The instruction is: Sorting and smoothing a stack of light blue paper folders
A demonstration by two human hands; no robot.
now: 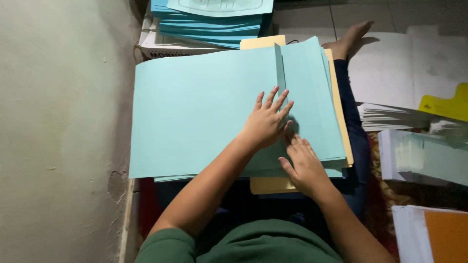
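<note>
Left hand (265, 122) flat and right hand (303, 165) open press the blue sheet (195, 107); uneven pressure could skew its fold (280, 68).

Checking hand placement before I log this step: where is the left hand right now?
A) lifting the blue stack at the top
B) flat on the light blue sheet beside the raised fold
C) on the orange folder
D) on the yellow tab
B: the left hand lies palm down on the light blue sheet, fingertips at the raised fold.

A white box (161, 48) with dark lettering sits under the blue stack.
</note>
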